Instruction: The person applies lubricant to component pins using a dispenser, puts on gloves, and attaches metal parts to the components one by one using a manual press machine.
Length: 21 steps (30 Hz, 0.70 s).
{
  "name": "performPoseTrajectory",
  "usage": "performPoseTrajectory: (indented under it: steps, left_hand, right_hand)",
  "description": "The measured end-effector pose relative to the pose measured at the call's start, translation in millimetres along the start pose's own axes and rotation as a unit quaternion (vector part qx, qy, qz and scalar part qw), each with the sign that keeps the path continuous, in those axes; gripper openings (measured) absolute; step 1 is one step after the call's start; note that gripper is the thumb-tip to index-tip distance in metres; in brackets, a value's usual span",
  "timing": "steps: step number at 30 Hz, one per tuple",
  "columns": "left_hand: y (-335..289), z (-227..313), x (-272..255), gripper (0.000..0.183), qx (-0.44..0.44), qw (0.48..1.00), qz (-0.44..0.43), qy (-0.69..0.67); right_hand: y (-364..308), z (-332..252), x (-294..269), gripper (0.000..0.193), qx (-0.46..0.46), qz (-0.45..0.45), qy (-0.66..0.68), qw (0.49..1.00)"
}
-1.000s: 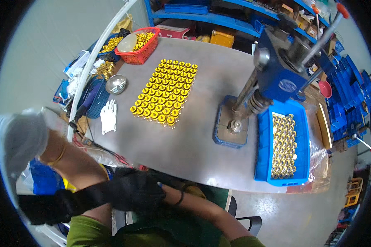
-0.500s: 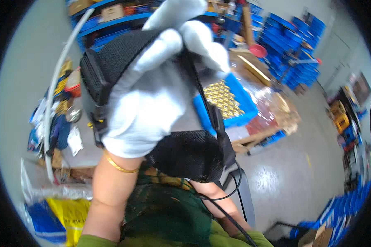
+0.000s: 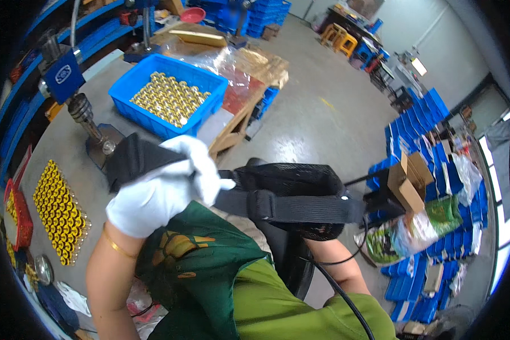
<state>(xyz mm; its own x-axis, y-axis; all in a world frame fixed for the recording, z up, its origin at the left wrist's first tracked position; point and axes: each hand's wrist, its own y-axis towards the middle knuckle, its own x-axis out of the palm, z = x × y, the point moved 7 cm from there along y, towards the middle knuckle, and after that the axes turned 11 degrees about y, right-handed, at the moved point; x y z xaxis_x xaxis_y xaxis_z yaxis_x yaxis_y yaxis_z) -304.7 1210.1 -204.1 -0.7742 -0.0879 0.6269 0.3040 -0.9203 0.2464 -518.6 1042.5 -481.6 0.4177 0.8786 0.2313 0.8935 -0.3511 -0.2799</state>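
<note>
Held up in front of me is a black mesh piece (image 3: pixel 300 173) with a wide black webbing strap (image 3: pixel 317 208) and a plastic buckle. My left hand (image 3: pixel 158 195), in a white glove, is closed round the left end of this strap gear, where a folded black padded part (image 3: pixel 139 161) sticks out beyond the fingers. My right forearm (image 3: pixel 340 266) reaches up behind the mesh piece. The right hand itself is hidden by it. A black cable (image 3: pixel 334 286) runs from near the strap's right end down across my right arm.
A grey worktable (image 3: pixel 116 79) carries a blue hand press (image 3: pixel 64 76), a blue crate (image 3: pixel 201 116) of small brass-coloured parts, rows of yellow-and-black parts (image 3: pixel 59 212) and a red tray (image 3: pixel 24 226). Stacked blue bins (image 3: pixel 416 122) and an opened cardboard box (image 3: pixel 405 190) stand at the right.
My view has swung to the right. The strap gear has come down from close before the camera, and my left hand has come down with it, still gripping it.
</note>
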Motion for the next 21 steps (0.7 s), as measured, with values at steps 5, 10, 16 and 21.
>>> performPoseTrajectory:
  steps: [5, 10, 16, 21]
  left_hand:
    - [37.6, -82.9, 4.0, 0.021, -0.086, 0.981, -0.170, 0.024]
    - [25.8, -213.7, -28.0, 0.022, -0.278, 0.945, -0.167, -0.032]
    - [-15.9, -272.2, -31.7, 0.031, -0.446, 0.884, -0.035, 0.132]
    - [-21.2, -277.7, -45.5, 0.039, -0.302, 0.889, -0.025, 0.343]
  right_hand:
    - [-56.7, 15.4, -7.8, 0.034, -0.022, 0.093, -0.019, 0.995]
    - [-87.7, 7.2, -9.5, 0.033, -0.061, 0.146, -0.054, 0.986]
    - [-103.1, 4.6, -12.3, 0.032, -0.102, 0.198, -0.091, 0.971]
    - [-89.1, 61.9, -11.6, 0.047, -0.006, 0.318, 0.335, 0.887]
